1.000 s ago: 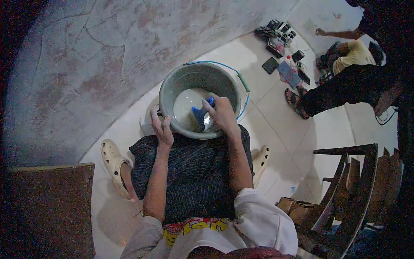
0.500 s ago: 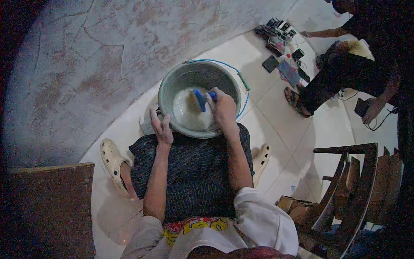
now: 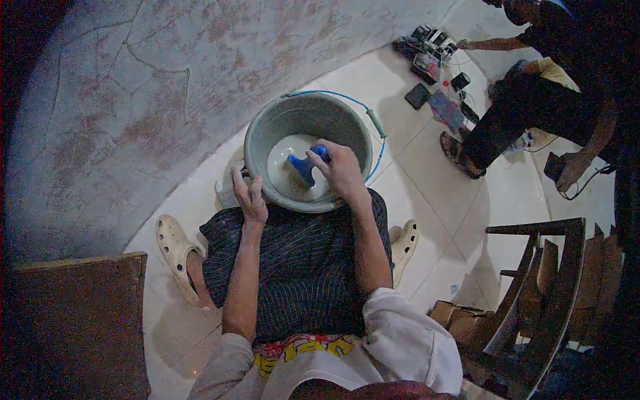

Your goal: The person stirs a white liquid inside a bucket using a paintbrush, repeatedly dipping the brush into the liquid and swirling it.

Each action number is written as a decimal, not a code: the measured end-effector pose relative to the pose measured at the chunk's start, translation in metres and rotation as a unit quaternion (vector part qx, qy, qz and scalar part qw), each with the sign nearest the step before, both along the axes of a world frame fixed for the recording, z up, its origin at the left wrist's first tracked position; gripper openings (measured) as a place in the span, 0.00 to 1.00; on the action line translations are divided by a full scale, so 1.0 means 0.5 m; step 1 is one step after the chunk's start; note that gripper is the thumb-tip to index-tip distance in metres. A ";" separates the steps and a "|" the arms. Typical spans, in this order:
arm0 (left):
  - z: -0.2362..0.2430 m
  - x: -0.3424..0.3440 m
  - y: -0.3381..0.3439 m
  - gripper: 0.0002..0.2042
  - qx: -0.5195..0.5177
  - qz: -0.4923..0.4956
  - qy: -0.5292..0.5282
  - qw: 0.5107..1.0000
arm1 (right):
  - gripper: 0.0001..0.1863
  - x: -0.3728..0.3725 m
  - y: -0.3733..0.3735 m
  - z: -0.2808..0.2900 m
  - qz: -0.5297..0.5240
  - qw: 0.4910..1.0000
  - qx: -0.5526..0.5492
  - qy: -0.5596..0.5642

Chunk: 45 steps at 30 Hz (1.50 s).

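A grey-green bucket (image 3: pixel 260 143) stands between my knees, with pale, milky liquid (image 3: pixel 283 150) in its bottom. My left hand (image 3: pixel 251 200) grips its near left rim, fingers outside the wall. Reaching in over the right side, my right hand (image 3: pixel 343 170) is closed around the handle of a blue brush (image 3: pixel 304 169). The brush's wide head points down and left at the liquid; its bristles are hidden now. A blue wire handle with a green grip (image 3: pixel 376 123) hangs against the bucket's right side.
A rough grey wall (image 3: pixel 133 120) rises at the left and far side. At the far right a person (image 3: pixel 533 127) crouches near a toy truck (image 3: pixel 433 50) and several small devices on the tiles. A wooden panel (image 3: pixel 80 320) stands lower left, a dark wooden chair (image 3: pixel 567 287) lower right.
My right hand has turned the brush, so its head now tilts down and the brown bristles no longer show. My left hand stays on the rim. The person at right shifted slightly.
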<state>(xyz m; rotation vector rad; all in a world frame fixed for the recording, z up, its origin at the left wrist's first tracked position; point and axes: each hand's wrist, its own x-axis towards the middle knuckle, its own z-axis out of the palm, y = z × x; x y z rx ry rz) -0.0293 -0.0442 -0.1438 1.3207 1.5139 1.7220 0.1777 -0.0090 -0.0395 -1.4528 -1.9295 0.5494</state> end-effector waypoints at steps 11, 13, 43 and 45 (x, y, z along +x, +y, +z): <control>0.029 -0.010 0.000 0.23 0.038 -0.045 0.005 0.998 | 0.14 -0.012 -0.005 0.008 -0.124 0.989 0.008 -0.083; 0.027 -0.011 -0.003 0.23 0.017 -0.043 -0.007 0.999 | 0.14 -0.011 -0.004 0.000 -0.127 0.989 0.017 -0.079; 0.002 -0.003 0.008 0.24 0.042 -0.023 -0.054 0.997 | 0.15 -0.008 0.001 0.005 -0.042 0.997 -0.012 -0.069; 0.000 -0.009 0.007 0.24 0.034 -0.027 -0.049 0.998 | 0.16 -0.004 0.002 0.013 0.010 0.996 -0.067 -0.056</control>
